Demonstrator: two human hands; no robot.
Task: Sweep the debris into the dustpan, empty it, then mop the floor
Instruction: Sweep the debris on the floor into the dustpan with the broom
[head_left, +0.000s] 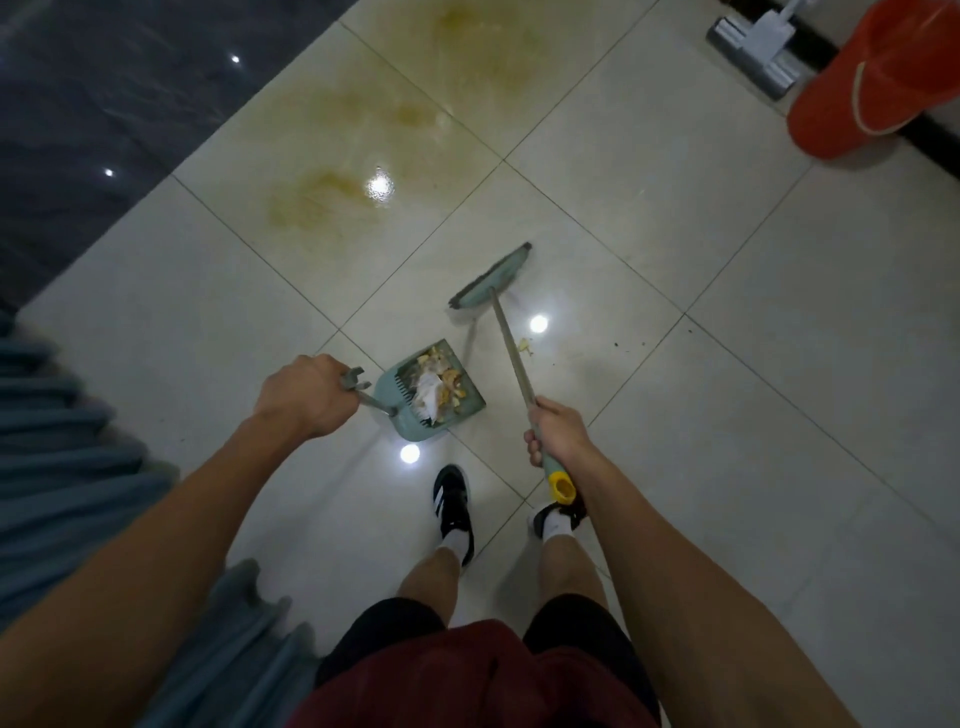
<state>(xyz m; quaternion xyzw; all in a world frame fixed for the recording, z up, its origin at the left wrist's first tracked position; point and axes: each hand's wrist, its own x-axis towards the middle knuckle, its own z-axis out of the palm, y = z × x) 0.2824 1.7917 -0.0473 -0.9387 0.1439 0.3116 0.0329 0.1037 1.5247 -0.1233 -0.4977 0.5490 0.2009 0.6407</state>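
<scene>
Pale green plastic dustpan (434, 392) sits on the glossy cream tiled floor (649, 171) just ahead of the person's feet, already loaded with white crumpled paper and yellowish scraps (434, 387). Left hand (306, 395) is wrapped round the dustpan's grey upright handle (358, 387); right hand (558, 434) is wrapped round the tan broom stick with green-and-yellow grip end (511, 353). Green broom head (491, 278) is out past the pan, to its far right, apart from the pan mouth; whether the bristles touch the floor can't be told. Sweep looks mostly done: bulk is in the pan, but a small yellow scrap (524, 345) lies just right of the stick and dark crumbs (628, 344) sit further right, so one more pass seems needed. Emptying not done. Mopping not started: yellow-brown smeared stains (322, 200) cover the far-left tiles up to the far edge. White and grey flat mop head (753, 47) and red plastic bucket (872, 78) wait at the far right by a dark skirting strip. Room: open tile to the right and far centre. Left is bounded by a dark marble-look band (104, 104) and blue pleated fabric (62, 441) close to the left arm, so left swing is tight.
</scene>
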